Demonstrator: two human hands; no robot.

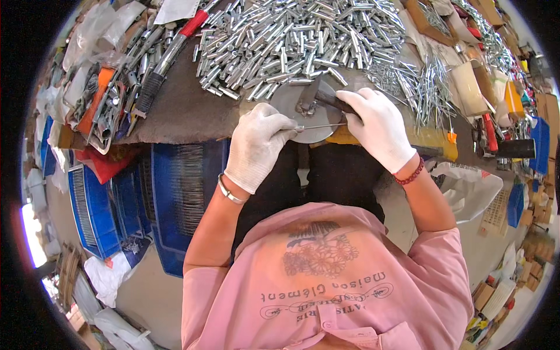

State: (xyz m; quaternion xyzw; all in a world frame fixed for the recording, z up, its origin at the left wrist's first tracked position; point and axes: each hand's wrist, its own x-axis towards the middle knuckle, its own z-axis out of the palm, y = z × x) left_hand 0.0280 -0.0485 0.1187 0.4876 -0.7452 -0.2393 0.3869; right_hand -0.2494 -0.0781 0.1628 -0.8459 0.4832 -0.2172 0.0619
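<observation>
My left hand (259, 140), in a white glove, pinches one end of a thin metal rod (324, 126) between thumb and fingers. The rod lies level over the near part of a round grey metal plate (319, 135) at the table's front edge. My right hand (382, 128), also gloved, is closed round the dark handle of a hammer (335, 100). The hammer's head is over the plate, beyond the rod. The rod's far end comes close to my right fingertips; whether they touch it I cannot tell.
A big heap of short metal tubes (303, 41) covers the table's back. Thin metal pins (429, 84) lie to the right. Hand tools and a red-handled tool (192, 23) crowd the left. Blue bins (181, 198) of rods stand below the table at left.
</observation>
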